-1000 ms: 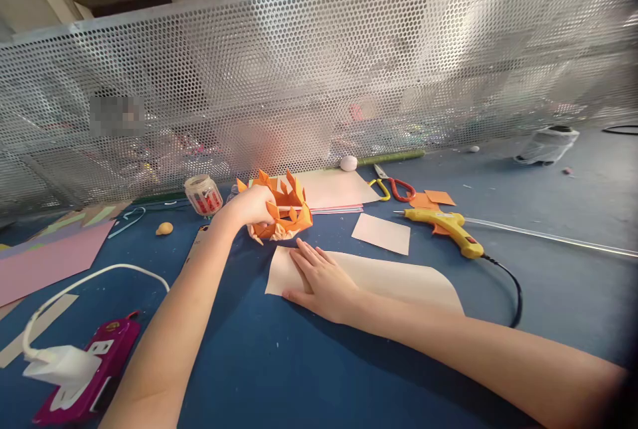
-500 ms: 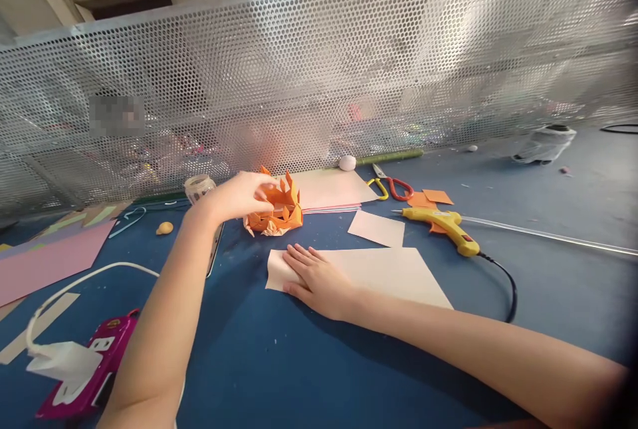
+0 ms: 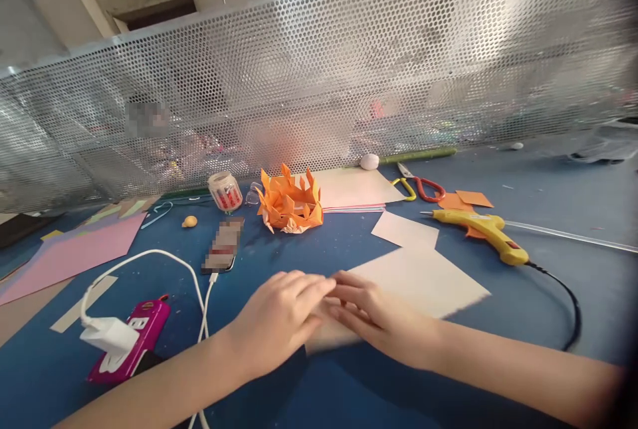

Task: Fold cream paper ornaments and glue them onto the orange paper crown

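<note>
My left hand (image 3: 286, 313) is closed on the left end of a cream sheet of paper (image 3: 419, 283), fingers pointing right. My right hand (image 3: 381, 316) meets it there, its curled fingers closed on the same end. The fingers hide that end of the sheet, so I cannot tell how it is bent. Beyond the hands stands an orange folded-paper crown-like ring (image 3: 292, 210) with pointed tips. A smaller cream paper piece (image 3: 403, 230) touches the sheet's far edge.
To the right lie a yellow glue gun (image 3: 478, 226), orange squares (image 3: 473, 198) and scissors (image 3: 428, 188). On the left are a phone (image 3: 224, 243), a jar (image 3: 225, 191), a purple power strip (image 3: 149, 319) with white cable, and pink paper (image 3: 84, 256). A perforated metal screen (image 3: 319, 77) rises behind.
My left hand has left the orange paper ring and come down to the sheet. My right hand has gone from lying flat to curled fingers. The sheet has turned and shifted nearer.
</note>
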Action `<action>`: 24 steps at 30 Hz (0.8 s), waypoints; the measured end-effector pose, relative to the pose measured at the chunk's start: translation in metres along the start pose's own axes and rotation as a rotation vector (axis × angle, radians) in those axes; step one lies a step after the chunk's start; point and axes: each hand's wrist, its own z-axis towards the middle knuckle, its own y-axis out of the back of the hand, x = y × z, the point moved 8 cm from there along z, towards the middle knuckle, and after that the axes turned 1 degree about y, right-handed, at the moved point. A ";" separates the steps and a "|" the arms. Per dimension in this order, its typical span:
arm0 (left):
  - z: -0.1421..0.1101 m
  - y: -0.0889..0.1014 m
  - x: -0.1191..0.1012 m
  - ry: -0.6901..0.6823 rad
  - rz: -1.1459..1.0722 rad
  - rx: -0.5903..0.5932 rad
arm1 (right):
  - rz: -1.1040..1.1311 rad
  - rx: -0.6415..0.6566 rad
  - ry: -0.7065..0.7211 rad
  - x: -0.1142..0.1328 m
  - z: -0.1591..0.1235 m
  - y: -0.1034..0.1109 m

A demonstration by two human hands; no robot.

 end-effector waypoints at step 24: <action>-0.022 -0.061 0.028 0.189 -0.437 0.261 | 0.035 -0.091 -0.265 -0.041 -0.029 -0.018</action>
